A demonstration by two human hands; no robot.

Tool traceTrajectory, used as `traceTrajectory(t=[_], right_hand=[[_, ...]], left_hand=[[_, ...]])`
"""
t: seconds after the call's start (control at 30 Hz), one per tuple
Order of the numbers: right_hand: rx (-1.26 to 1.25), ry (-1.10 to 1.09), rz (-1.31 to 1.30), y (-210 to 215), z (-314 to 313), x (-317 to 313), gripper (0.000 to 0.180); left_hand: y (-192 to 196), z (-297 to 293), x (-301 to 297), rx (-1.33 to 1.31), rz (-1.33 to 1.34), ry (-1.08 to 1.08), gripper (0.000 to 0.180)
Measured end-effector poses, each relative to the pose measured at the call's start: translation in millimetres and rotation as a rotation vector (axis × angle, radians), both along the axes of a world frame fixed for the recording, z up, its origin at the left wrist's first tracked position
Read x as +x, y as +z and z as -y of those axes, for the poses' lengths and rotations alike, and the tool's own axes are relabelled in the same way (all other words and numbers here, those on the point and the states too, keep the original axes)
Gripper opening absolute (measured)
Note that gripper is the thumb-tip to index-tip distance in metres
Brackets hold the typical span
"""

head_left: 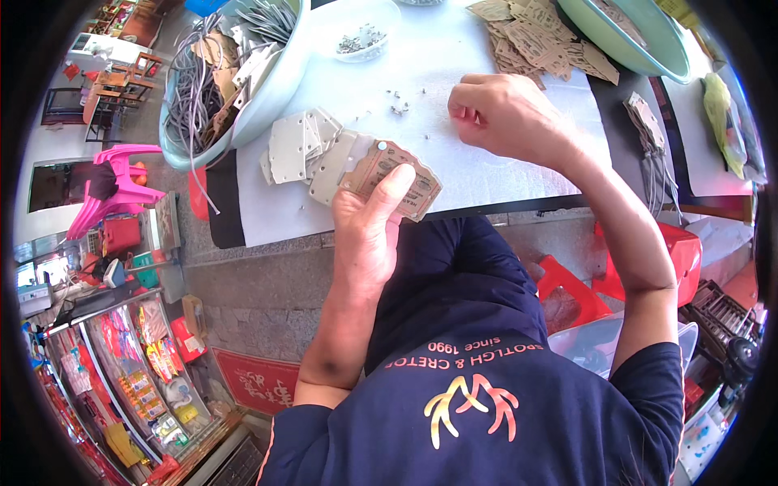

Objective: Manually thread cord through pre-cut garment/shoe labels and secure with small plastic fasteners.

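Note:
My left hand [369, 223] holds a brown card tag [409, 190] at the table's near edge, thumb pressed on its face; a small metal eyelet sits at the tag's top corner. A grey tag lies behind it in the same grip. My right hand [506, 113] rests on the white table sheet [478, 174] with fingers pinched together beside several tiny metal eyelets [397, 101]. A fan of grey tags [304, 146] lies just left of my left hand.
A pale green bowl [279, 89] of tags and grey cords stands at back left. A clear dish [365, 36] of eyelets sits behind. Loose brown tags [539, 40] and another green bowl [624, 36] at back right. Red stools below the table.

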State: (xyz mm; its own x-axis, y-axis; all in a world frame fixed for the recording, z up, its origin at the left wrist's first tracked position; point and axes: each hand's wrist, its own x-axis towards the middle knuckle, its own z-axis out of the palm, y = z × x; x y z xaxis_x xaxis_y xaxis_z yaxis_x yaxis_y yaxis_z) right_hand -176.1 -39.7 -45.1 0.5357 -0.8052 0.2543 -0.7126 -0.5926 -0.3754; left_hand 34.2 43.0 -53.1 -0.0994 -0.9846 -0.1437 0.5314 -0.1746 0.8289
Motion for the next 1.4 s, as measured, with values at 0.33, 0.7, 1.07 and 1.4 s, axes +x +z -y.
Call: traceTrajectory(t=[0.33,0.7,1.07,1.4], right_hand=[[0.943,-0.028,1.080,0,-26,5,0.014],[0.249,-0.103,0.510,11,-38,16,0.008],[-0.039,-0.051,0.425,4,-42,16,0.012],[0.050,-0.141,0.738,-7,-48,29,0.014]], left_hand=[[12,10,-8,-0.136,0.016,-0.028,0.021],[3,14,-16,-0.022,0.044,-0.049,0.024],[3,18,-15,0.007,-0.061,-0.042,0.026],[4,13,-24,-0.034,-0.057,0.003,0.024]])
